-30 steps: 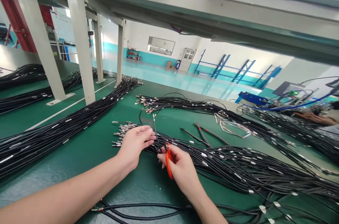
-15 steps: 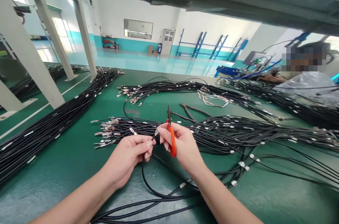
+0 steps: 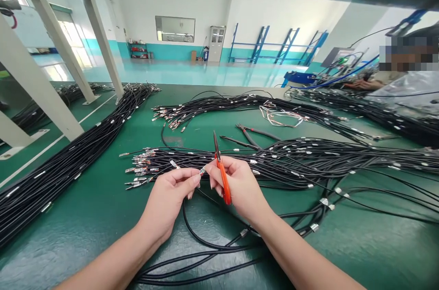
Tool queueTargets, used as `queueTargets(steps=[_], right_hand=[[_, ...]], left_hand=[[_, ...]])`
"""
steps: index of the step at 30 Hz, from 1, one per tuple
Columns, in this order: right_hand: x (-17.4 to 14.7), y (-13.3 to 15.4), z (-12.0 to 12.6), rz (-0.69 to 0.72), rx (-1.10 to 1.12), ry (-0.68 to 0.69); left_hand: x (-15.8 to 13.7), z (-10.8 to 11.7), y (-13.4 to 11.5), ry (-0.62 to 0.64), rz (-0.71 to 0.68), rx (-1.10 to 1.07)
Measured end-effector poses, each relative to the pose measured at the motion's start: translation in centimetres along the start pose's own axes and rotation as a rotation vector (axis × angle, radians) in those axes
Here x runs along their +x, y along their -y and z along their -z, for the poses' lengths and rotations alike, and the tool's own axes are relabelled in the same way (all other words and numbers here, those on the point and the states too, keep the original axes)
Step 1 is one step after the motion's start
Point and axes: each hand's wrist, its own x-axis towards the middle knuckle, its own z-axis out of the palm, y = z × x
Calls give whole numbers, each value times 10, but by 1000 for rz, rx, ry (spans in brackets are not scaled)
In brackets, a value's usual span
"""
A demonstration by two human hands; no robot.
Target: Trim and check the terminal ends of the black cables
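My left hand (image 3: 171,196) is closed in a pinch on a black cable (image 3: 187,223) close to its end, and the cable loops down below the hand. Between the two hands a small silvery piece (image 3: 202,170) shows at the cable's end; its exact kind is too small to tell. My right hand (image 3: 236,185) is closed around orange-handled scissors (image 3: 222,173), their dark blades pointing up and away. Its thumb and forefinger meet at the cable end, facing my left fingertips. Just behind both hands lies a bundle of black cables (image 3: 288,162) with white labels and bare-looking ends.
Pliers (image 3: 252,136) lie beyond the bundle, near loose white wires (image 3: 281,118). Another cable bundle (image 3: 219,104) stretches behind, and a thick one (image 3: 92,143) runs along the left beside white posts (image 3: 99,29). At far right a person's hand (image 3: 363,84) shows near equipment.
The view has tilted slightly, so the bench appears shifted. My left fingertips have moved up to the silvery piece at the cable end. Both hands keep their holds.
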Motion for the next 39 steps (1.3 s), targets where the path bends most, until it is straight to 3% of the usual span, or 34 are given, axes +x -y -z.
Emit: queueTargets(steps=[14,29,39], right_hand=[[1,-8,-1,-66,72,57],[0,-6,0,-4,16,102],[1,-9,1,-42,48,97]], left_hand=[[1,2,6,-72,10,-24],[-1,1,6,-102,-40,34],[-1,1,5,-115,-95,88]])
